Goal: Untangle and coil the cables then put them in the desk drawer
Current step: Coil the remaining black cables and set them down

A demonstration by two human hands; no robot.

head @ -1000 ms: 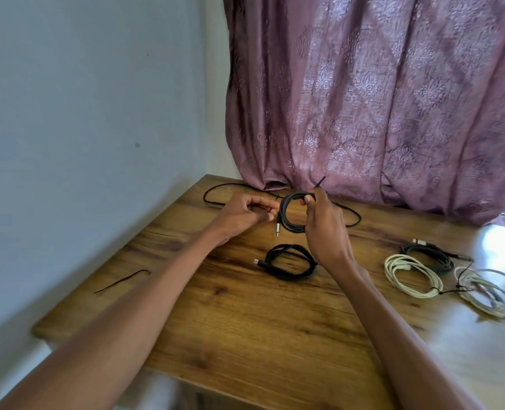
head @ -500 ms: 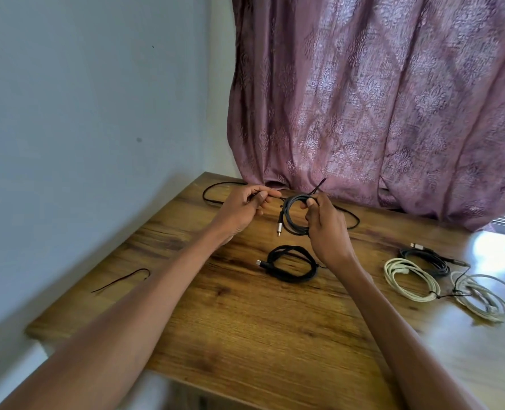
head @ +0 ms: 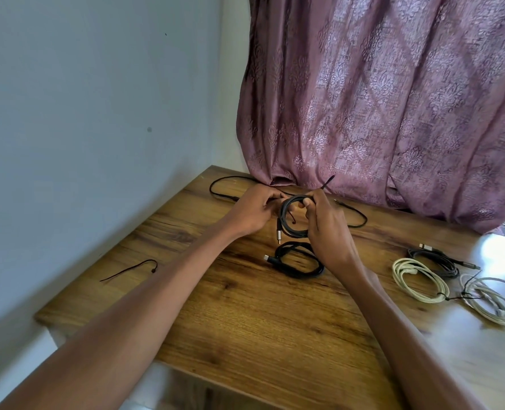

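Note:
My right hand (head: 326,229) grips a small coil of dark grey cable (head: 288,224) upright above the wooden desk (head: 245,321); its silver plug hangs down at the coil's left. My left hand (head: 252,210) pinches a thin black tie at the coil's top left. A coiled black cable (head: 297,260) lies flat just below the hands. A long loose black cable (head: 224,187) runs along the desk's back edge behind both hands. At the right lie a cream coil (head: 416,279), a dark coil (head: 436,257) and a pale grey coil (head: 496,300).
A thin black tie (head: 133,269) lies alone near the desk's left edge. A mauve patterned curtain (head: 393,99) hangs onto the back of the desk. A pale wall borders the left side. No drawer is in view.
Both hands drew closer together at the top of the held coil, and the left hand's fingers now work at the tie there. The view shifted slightly.

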